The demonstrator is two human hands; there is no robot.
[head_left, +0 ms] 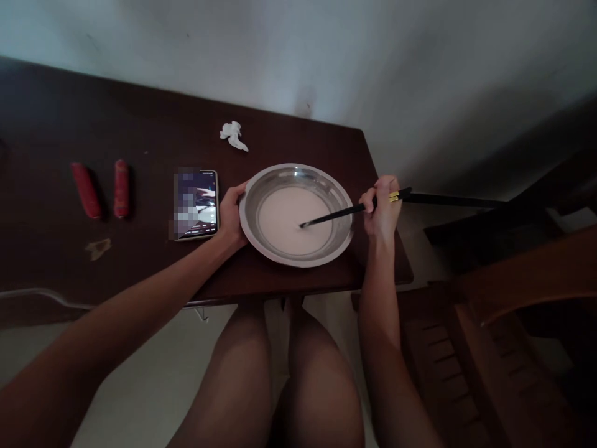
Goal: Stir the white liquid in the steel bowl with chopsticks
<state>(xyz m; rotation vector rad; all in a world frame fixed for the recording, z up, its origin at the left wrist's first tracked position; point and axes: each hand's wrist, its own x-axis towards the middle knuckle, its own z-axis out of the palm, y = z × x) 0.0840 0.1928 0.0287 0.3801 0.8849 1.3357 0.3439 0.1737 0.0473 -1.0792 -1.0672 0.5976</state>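
A shiny metal bowl (338, 190) holding a pale white liquid (284, 221) sits near the front right of a dark wooden table (140, 124). My left hand (231, 214) grips the bowl's left rim, fingers curled against it. My right hand (383, 205) is closed on a pair of black chopsticks (336, 216) with yellow bands near the top. Their tips rest in the liquid near the bowl's middle.
A phone (196, 203) with a lit screen lies just left of the bowl. Two red sausages (102, 188) lie at the left, a crumpled white tissue (233, 135) at the back, a scrap (97, 248) near the front. A wooden chair (489, 348) stands at the right.
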